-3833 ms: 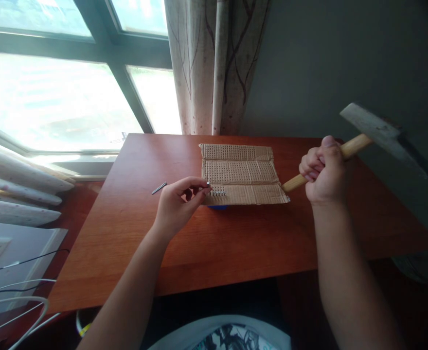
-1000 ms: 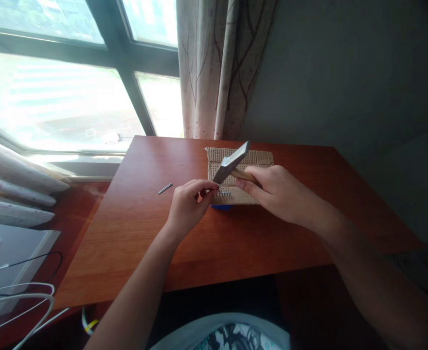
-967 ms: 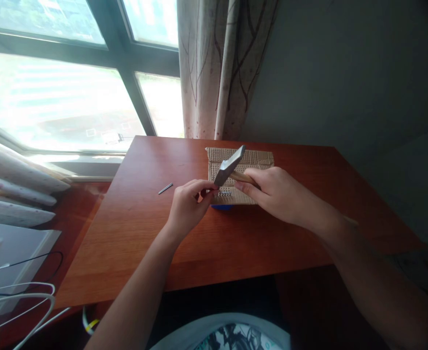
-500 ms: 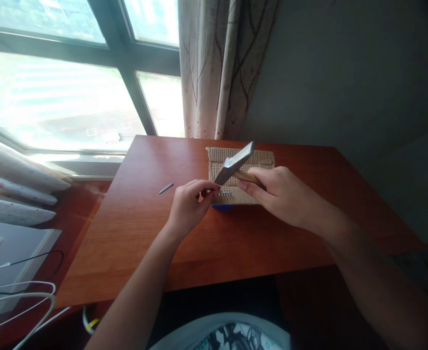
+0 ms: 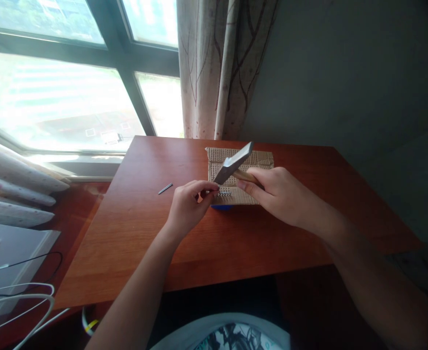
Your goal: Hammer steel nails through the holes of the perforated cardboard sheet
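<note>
My right hand (image 5: 277, 192) is wrapped round the wooden handle of a hammer (image 5: 232, 164). The grey metal head slants down to the left, its lower end right at my left fingertips. With thumb and forefinger pinched together, my left hand (image 5: 190, 201) is at the left side of a brown cardboard piece (image 5: 245, 196) full of small holes. Whatever those fingers hold is too small and covered to make out. Several small metal pins, perhaps nails, stand in a short row (image 5: 224, 193) in the cardboard beside them. Something blue (image 5: 221, 207) shows under the cardboard's near edge.
A thin silver rod (image 5: 165, 188) lies on the reddish wooden table (image 5: 133, 243), left of my left hand. Beyond the table are a window (image 5: 61, 102) and a patterned curtain (image 5: 199, 73). White cables (image 5: 35, 296) hang at the lower left.
Both hands and the hammer hold nearly the same pose. The whole view has shifted very slightly.
</note>
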A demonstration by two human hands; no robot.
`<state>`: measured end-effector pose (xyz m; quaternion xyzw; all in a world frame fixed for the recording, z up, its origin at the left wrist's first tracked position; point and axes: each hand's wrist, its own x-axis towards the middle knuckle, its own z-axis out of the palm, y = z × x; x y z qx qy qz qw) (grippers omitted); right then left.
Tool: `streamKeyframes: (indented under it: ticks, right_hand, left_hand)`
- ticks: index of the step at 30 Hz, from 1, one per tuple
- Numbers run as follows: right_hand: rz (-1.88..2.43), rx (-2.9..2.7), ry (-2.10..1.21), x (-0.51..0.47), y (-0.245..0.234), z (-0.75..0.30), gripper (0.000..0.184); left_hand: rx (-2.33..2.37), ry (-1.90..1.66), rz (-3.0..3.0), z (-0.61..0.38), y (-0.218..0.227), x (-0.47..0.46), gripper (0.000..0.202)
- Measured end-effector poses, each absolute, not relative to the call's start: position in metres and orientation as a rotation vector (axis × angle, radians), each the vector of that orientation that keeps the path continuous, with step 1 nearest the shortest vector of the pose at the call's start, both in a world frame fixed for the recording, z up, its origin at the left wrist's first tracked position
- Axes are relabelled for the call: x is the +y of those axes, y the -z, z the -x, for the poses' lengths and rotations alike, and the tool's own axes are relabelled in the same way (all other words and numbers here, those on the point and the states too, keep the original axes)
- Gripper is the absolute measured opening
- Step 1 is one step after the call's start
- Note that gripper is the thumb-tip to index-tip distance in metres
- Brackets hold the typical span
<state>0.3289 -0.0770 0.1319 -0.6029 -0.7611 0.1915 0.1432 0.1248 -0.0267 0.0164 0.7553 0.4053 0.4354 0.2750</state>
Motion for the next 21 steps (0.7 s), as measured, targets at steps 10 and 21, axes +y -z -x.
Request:
streamKeyframes:
  ticks: [10, 21]
  right_hand:
    - [1.794, -2.215, -0.584, -0.0758, -0.1280, -0.3291, 0.039]
    - [1.790, -2.222, -0.603, -0.0752, -0.1269, -0.3289, 0.039]
  left_hand:
    - [1.072, -1.116, -2.048, -0.1240, -0.0129, -0.0250, 0.012]
    - [0.990, -1.238, -1.832, -0.1187, -0.0126, -0.0204, 0.015]
